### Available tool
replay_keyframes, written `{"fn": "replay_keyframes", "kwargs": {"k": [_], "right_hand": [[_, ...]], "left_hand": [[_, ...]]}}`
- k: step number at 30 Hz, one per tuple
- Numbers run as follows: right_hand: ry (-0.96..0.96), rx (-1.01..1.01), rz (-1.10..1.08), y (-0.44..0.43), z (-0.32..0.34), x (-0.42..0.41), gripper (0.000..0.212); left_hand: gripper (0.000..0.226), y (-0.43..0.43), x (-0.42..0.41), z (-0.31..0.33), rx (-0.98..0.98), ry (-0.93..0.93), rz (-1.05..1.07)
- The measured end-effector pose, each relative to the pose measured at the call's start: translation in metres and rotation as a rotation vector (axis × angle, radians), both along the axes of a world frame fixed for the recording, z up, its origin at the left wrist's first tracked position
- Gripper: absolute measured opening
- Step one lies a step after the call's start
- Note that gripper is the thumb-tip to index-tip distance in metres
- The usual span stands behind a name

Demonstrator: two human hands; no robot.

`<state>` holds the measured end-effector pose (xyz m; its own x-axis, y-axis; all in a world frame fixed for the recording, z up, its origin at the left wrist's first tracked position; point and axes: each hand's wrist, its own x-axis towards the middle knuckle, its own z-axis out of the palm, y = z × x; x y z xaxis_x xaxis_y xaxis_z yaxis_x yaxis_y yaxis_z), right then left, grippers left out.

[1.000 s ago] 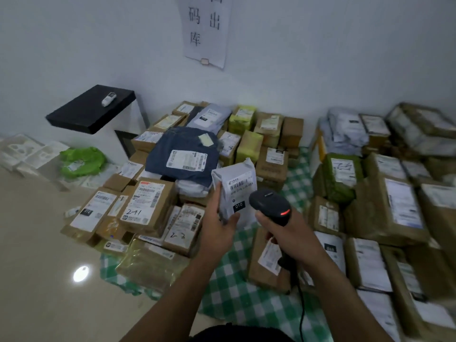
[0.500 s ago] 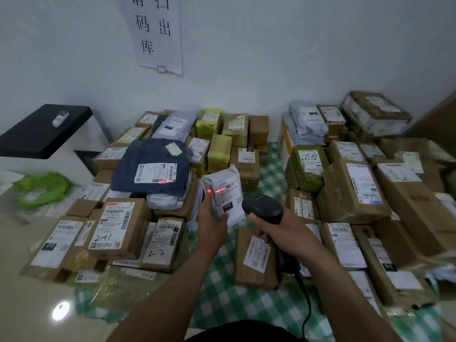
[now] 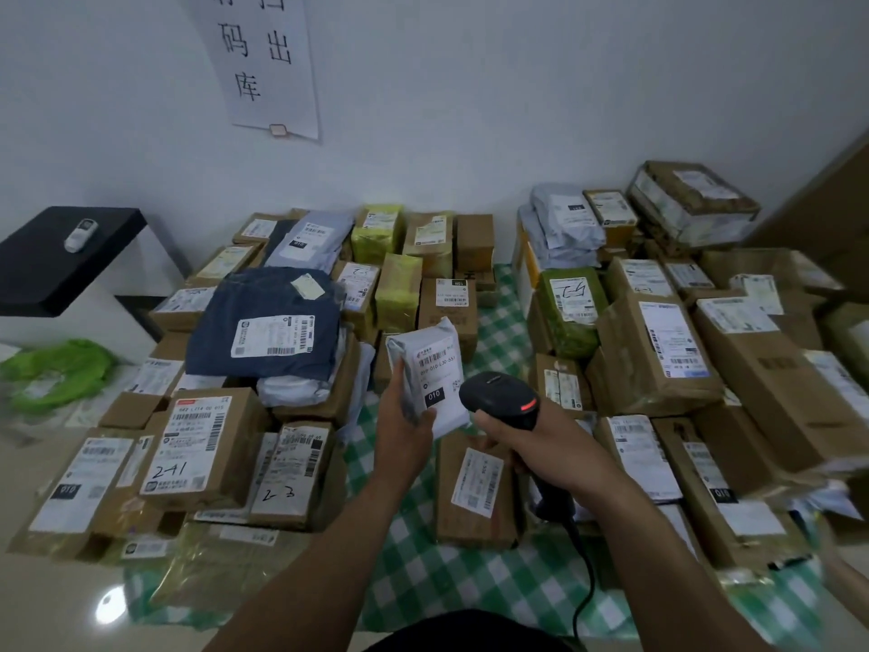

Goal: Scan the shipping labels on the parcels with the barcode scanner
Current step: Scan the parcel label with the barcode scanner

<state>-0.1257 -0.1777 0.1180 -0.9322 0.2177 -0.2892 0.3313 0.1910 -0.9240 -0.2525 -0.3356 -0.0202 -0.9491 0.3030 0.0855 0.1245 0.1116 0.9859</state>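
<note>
Head view is showing that the red scan line, which half a second ago was lying across the label of the white plastic mailer pouch (image 3: 430, 376) and spilling onto the dark blue soft bag (image 3: 268, 322) behind it, is now gone. Only the small red lamp on the black handheld barcode scanner (image 3: 498, 400) is glowing. I am reading that as the trigger being released, so this label is probably read and the pouch is becoming ready to set aside, though nothing is confirming a successful read. The left hand (image 3: 404, 425) is holding the pouch up above the green-and-white checked cloth (image 3: 470, 581), its grip clamped round the pouch's lower left edge, with the label facing the scanner just beside it. The right hand (image 3: 536, 444) is keeping its grip wrapped round the scanner's handle. Counting: one scanner, one held pouch, one dark blue bag, three yellow-green wrapped parcels (image 3: 398, 291) showing clearly, one small white device (image 3: 81, 235) lying on the black shelf (image 3: 56, 265), one paper sign (image 3: 268, 63) hanging on the wall, and brown cardboard cartons (image 3: 207, 444) numbering well over twenty, too overlapped for an exact count.
</note>
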Motion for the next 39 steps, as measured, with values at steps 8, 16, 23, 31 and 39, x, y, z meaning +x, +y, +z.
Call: {"fn": "replay_keyframes", "kwargs": {"k": [8,16,23,31,39], "right_hand": [[-0.005,-0.046,-0.311,0.050,-0.013,0.021,0.032],[0.000,-0.068,-0.473,0.097,-0.019,0.037,0.022],[-0.053,-0.078,-0.512,0.119,-0.026,0.034,0.034],[-0.074,-0.062,-0.458,0.127,-0.032,0.024,0.018],[-0.125,0.017,-0.417,0.128,-0.033,0.010,0.032]], "left_hand": [[0.073,0.079,0.000,0.010,0.041,-0.397,-0.174],[0.040,0.165,0.006,0.016,-0.006,-0.431,-0.460],[0.037,0.199,-0.004,0.004,-0.062,-0.434,-0.367],[0.033,0.201,0.009,-0.010,-0.001,-0.330,-0.212],[0.023,0.203,0.004,-0.014,-0.129,-0.353,-0.306]]}}
